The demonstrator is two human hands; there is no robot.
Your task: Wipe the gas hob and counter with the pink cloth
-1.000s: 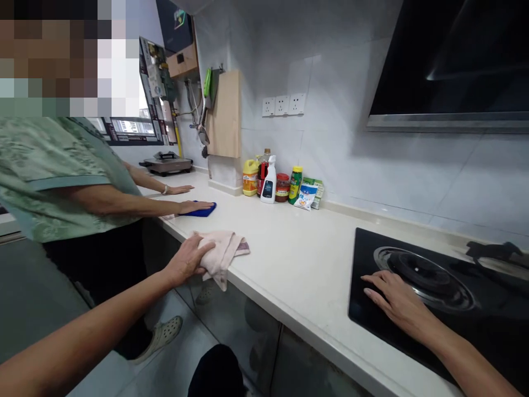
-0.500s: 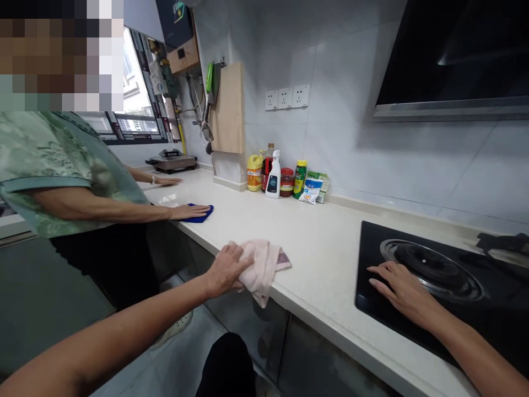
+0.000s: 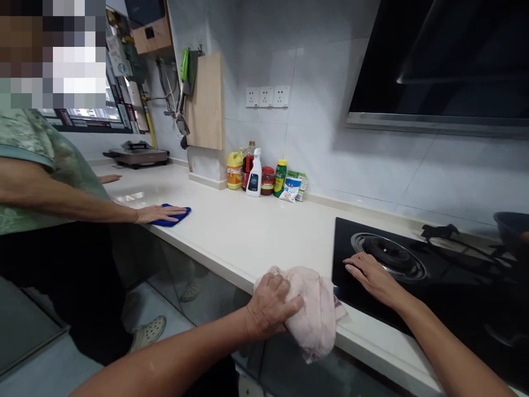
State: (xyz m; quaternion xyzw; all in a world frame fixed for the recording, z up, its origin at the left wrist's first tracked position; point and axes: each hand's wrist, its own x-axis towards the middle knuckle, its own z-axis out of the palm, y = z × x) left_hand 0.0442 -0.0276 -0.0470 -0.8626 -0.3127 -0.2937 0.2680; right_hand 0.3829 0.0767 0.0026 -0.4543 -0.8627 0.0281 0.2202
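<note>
My left fingers [image 3: 274,282], clutching the cloth [image 3: 316,311], advance right along the near edge of the tabletop [image 3: 239,234], reaching the stove [image 3: 458,314]; my right fingers [image 3: 359,265] rest slightly spread on it.

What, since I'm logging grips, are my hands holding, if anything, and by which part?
The left hand holds the pink cloth by its left end; the right hand holds nothing.
</note>
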